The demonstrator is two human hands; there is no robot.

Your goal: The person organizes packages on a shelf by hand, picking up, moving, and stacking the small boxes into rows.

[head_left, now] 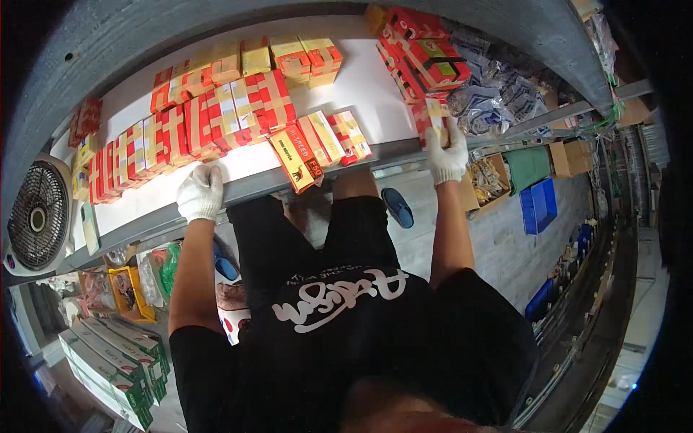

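My right hand (449,156), in a white knitted glove, grips a small red-and-beige taped box (433,114) at the shelf's front edge, beside a stack of red boxes (417,54). My left hand (200,192), also gloved, has its fingers curled together at the shelf edge, just in front of a long row of red boxes (195,126) with tan tape; whatever it may hold is hidden. Between my hands, a red-and-yellow box (297,160) marked with an elephant leans over the front edge. Close by it stand more small boxes (350,137).
Another row of taped boxes (238,63) lies farther back on the white shelf (361,65). A fan (40,216) is at the left end. Plastic-wrapped packets (498,94) lie at the right. Below are a blue bin (538,206), slippers (398,208) and green-and-white cartons (108,361).
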